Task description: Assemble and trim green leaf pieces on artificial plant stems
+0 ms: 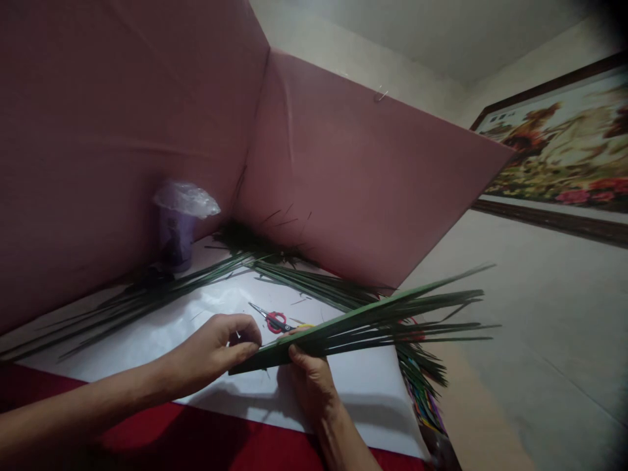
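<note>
A bundle of long green leaf strips (356,325) lies across my right hand (310,369), which grips it from below with the thumb on the near side. The strips fan out to the right, and their blunt ends point left. At those blunt ends is my left hand (235,340), its thumb and forefinger closed in a pinch on the edge of the strips. Just behind the hands, scissors (276,322) with red and black handles rest on the white sheet, partly hidden by the bundle. Something yellow (305,326) shows beside them.
More leaf strips (161,297) lie at the back left, with another pile (314,282) behind the bundle. A purple container (176,235) topped with clear plastic stands by the pink panels (343,170). Red cloth (220,435) edges the white sheet (363,392). Colourful items (426,407) sit at right.
</note>
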`<action>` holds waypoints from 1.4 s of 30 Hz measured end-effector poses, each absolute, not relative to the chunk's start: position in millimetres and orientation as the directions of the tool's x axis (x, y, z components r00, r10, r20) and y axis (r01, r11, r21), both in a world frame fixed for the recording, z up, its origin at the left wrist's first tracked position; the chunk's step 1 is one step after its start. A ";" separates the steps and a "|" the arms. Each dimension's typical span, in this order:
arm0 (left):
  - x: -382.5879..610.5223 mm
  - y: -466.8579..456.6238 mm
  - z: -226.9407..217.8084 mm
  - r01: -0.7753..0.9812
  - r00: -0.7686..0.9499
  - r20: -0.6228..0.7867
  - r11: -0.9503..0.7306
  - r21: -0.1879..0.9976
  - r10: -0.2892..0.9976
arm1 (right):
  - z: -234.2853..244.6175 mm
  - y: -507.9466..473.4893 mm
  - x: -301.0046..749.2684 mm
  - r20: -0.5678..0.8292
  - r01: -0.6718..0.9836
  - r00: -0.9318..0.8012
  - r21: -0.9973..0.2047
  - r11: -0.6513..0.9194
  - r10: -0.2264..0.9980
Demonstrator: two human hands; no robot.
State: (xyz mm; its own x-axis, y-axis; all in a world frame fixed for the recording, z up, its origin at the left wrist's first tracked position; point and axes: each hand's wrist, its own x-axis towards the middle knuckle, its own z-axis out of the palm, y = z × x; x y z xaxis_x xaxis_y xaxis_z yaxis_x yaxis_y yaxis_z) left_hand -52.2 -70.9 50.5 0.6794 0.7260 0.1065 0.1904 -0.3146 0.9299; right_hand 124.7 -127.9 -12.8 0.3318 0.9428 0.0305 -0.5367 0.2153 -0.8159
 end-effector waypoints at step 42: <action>16.9 -37.7 39.9 0.034 0.760 0.008 -0.053 0.998 0.650 | 0.9 -130.5 127.5 0.164 -0.380 0.073 -0.908 0.179 0.984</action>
State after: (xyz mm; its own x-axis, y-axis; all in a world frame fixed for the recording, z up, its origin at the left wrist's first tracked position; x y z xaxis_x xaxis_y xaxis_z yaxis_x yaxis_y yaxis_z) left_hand 16.9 -37.7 39.9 0.7601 0.6498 0.0085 0.0338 -0.0525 0.9980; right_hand 127.5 -130.5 0.9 0.0732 0.9838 0.1637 -0.3797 0.1793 -0.9076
